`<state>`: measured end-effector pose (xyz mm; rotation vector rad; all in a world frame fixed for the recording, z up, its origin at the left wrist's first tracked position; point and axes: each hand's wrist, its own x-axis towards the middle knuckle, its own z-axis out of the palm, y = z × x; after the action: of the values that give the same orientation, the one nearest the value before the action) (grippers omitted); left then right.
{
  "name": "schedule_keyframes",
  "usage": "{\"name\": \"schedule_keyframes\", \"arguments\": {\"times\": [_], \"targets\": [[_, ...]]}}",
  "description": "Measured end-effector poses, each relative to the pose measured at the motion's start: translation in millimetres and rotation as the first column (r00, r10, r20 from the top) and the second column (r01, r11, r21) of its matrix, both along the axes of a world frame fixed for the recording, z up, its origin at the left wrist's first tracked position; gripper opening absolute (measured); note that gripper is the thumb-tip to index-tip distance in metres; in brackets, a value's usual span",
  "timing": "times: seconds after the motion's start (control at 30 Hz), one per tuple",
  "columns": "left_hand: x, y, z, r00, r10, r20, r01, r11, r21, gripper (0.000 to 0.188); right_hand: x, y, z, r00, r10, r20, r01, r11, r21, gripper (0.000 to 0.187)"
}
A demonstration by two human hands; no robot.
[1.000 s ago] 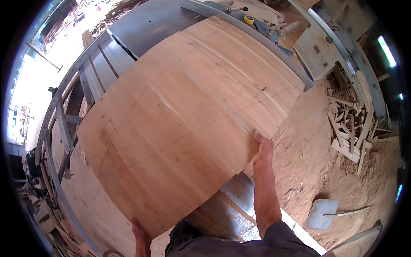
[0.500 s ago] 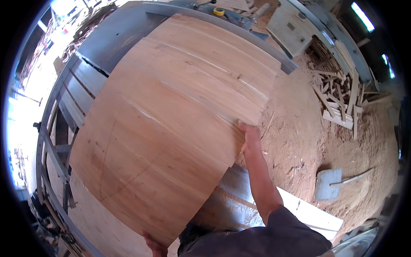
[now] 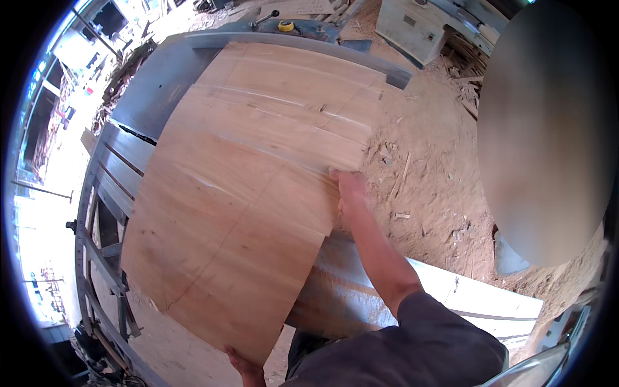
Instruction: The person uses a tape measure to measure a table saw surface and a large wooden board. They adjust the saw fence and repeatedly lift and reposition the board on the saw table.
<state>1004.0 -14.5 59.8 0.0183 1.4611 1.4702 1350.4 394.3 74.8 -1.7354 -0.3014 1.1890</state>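
A broad pale wooden panel, made of edge-joined boards, lies flat across a grey metal machine table. Thin dark lines run over its surface, and some joints show pale streaks. My right hand grips the panel's right edge, thumb on top and the other fingers mostly hidden at the edge. At the near corner, my left hand is closed on the panel's edge, its thumb showing and its fingers hidden below. The panel's far edge lies along a long grey metal fence.
Slotted metal table sections adjoin the panel's left side. A pale slatted surface is near my right arm. Sawdust covers the floor. A yellow tape measure rests beyond the fence. A large blurred oval hides much of the right side.
The view has turned, so the panel and fence appear farther left. Both hands keep their hold on the panel. A blurred oval now covers the right, where wood scraps and a shovel were visible.
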Motion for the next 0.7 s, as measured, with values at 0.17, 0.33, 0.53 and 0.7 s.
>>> {"name": "schedule_keyframes", "arguments": {"times": [0.17, 0.33, 0.53, 0.7], "targets": [[4.5, 6.5, 8.9, 0.994, -0.029, -0.103, 0.026, 0.999, -0.031, 0.074, 12.0, 14.4, -62.3, 0.994, 0.106, 0.000, -0.103, 0.970, 0.218, 0.040], [-6.7, 0.8, -12.3, 0.991, 0.114, -0.077, -0.121, 0.987, -0.104, 0.070, 46.3, -5.3, -54.6, 0.977, 0.183, 0.107, -0.193, 0.976, 0.095, 0.039], [-14.7, -8.3, -12.6, 0.968, 0.135, -0.212, -0.173, 0.970, -0.173, 0.078, 62.4, -210.1, -42.2, 0.472, 0.142, 0.870, -0.517, 0.844, 0.143, 0.062], [-15.6, -6.9, -42.0, 0.678, 0.114, -0.726, -0.332, 0.929, -0.164, 0.060, 125.1, -362.6, -21.9, 0.232, 0.185, 0.955, -0.652, 0.758, 0.012, 0.058]]}}
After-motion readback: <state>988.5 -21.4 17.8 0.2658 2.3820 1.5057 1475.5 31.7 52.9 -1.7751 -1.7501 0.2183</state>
